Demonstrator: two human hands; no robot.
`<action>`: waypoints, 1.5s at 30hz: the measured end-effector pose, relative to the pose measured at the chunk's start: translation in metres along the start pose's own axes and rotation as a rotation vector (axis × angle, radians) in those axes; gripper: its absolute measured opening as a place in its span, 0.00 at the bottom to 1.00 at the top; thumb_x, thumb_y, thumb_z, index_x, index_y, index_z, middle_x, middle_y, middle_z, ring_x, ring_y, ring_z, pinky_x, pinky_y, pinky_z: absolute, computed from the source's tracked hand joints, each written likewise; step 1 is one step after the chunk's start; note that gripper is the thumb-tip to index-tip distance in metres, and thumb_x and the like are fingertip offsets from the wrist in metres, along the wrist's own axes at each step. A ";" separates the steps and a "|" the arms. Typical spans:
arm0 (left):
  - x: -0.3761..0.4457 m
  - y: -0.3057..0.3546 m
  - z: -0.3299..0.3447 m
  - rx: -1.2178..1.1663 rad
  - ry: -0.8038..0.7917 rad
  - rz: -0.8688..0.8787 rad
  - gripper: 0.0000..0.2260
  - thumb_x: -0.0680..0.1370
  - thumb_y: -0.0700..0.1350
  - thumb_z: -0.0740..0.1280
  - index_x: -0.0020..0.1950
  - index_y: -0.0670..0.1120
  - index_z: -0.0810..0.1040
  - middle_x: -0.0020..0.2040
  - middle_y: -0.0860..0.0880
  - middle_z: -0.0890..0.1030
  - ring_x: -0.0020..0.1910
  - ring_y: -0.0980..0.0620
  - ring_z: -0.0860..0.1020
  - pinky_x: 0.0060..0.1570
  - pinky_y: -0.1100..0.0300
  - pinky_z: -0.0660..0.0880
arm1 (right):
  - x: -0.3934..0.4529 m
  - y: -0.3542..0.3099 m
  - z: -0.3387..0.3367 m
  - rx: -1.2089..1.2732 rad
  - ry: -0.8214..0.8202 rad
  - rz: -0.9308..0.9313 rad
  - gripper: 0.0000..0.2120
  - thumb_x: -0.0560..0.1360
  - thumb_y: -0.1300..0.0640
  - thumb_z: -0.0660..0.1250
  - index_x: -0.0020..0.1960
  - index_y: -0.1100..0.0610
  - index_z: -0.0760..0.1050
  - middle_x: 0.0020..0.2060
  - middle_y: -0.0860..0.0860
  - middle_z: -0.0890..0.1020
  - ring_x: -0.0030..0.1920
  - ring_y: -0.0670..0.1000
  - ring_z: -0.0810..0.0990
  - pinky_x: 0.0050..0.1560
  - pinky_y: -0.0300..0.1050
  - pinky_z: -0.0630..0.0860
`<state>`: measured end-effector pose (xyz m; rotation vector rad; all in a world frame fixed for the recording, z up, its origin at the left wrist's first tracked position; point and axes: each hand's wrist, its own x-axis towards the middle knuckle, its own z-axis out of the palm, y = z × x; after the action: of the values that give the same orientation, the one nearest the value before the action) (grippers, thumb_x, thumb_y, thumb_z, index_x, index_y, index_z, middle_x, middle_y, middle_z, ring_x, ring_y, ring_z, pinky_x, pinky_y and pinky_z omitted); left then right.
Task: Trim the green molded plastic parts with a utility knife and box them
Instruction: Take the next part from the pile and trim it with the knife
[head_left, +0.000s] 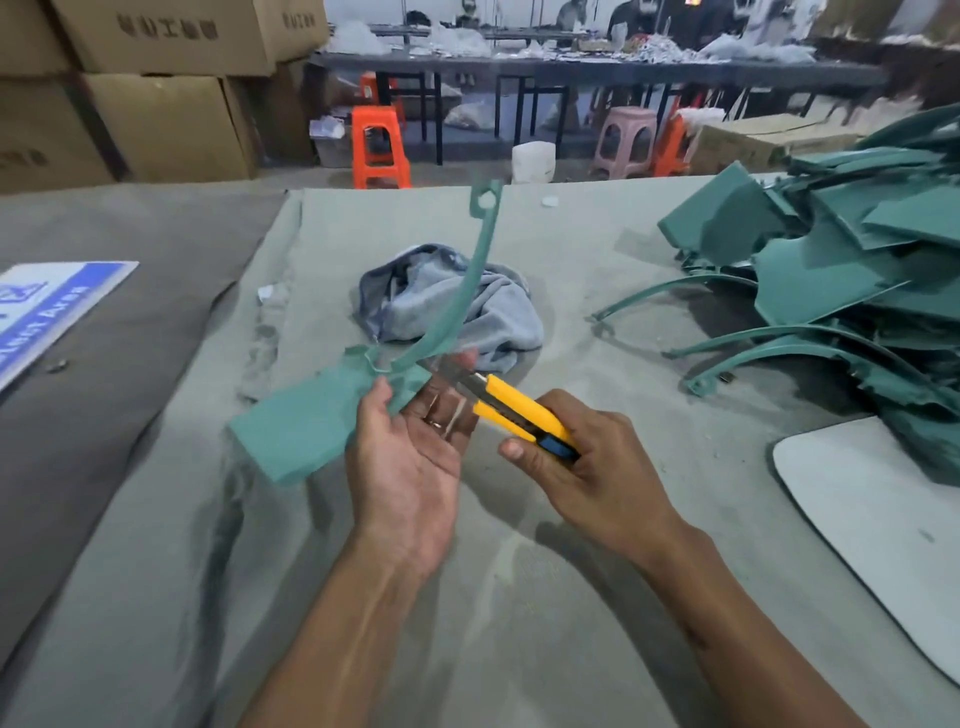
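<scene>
Your left hand (410, 457), palm up above the desk (597, 597), pinches the green part (311, 415) between thumb and fingers, steadying its curved arm for trimming. Your right hand (587, 462) wraps its fingers around the yellow utility knife (511, 408), blade meeting the part's edge. 1 untrimmed pile (841, 270) waits far right.

Matt green plastic part (301, 421); glossy yellow plastic knife (519, 410).

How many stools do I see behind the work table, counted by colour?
Orange stools: 3, the front one, one further back, one beside the pink
Pink stools: 1
Total: 4
</scene>
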<state>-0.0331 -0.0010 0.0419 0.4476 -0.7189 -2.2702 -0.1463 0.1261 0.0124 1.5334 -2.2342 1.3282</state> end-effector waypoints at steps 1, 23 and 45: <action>0.000 -0.001 -0.001 0.072 -0.005 0.006 0.25 0.86 0.54 0.49 0.72 0.41 0.74 0.60 0.41 0.84 0.63 0.47 0.81 0.64 0.48 0.74 | 0.000 0.000 0.000 -0.010 0.023 -0.002 0.21 0.79 0.35 0.66 0.45 0.53 0.73 0.29 0.49 0.71 0.29 0.50 0.71 0.28 0.47 0.68; -0.013 -0.021 0.001 0.603 0.122 0.147 0.20 0.71 0.58 0.64 0.26 0.46 0.67 0.23 0.47 0.66 0.20 0.53 0.61 0.22 0.65 0.57 | 0.016 -0.006 -0.006 0.979 0.504 0.523 0.10 0.71 0.61 0.71 0.33 0.51 0.81 0.23 0.49 0.67 0.20 0.49 0.64 0.21 0.40 0.64; -0.002 0.007 -0.003 0.028 0.216 -0.087 0.21 0.80 0.46 0.56 0.25 0.50 0.62 0.23 0.52 0.58 0.18 0.54 0.54 0.20 0.61 0.54 | 0.000 0.009 -0.008 0.020 0.114 -0.108 0.14 0.83 0.46 0.67 0.48 0.55 0.83 0.29 0.45 0.75 0.27 0.46 0.72 0.29 0.42 0.67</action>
<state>-0.0270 -0.0051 0.0440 0.7382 -0.6318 -2.2496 -0.1564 0.1331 0.0121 1.5210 -2.0467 1.3735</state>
